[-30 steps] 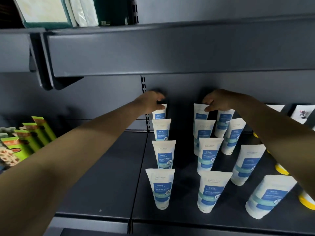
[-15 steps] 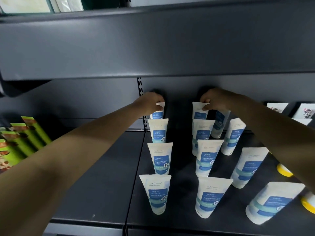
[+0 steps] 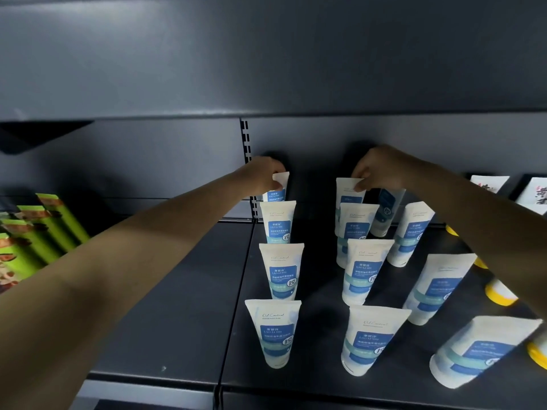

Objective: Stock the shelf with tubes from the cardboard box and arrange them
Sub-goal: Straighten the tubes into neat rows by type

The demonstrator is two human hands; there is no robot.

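Note:
White tubes with blue labels stand cap-down in three rows on the dark shelf (image 3: 183, 327). My left hand (image 3: 262, 173) pinches the top edge of the rearmost tube of the left row (image 3: 279, 187), close to the back wall. My right hand (image 3: 376, 170) pinches the top of the rearmost tube of the middle row (image 3: 346, 190). Just right of that hand, the rearmost tube of the right row (image 3: 386, 211) leans and lies in shadow. The cardboard box is out of sight.
The upper shelf (image 3: 266, 54) hangs low over both hands. Green packets (image 3: 44, 229) stand at the left. Yellow-capped items (image 3: 500, 294) and white cards (image 3: 535, 193) sit at the right. Bare shelf surface lies left of the tube rows.
The camera has tipped lower and closer. Both hands stay on the rear tubes; my right hand has shifted its hold to the middle row's rear tube, and the tube beside it now leans.

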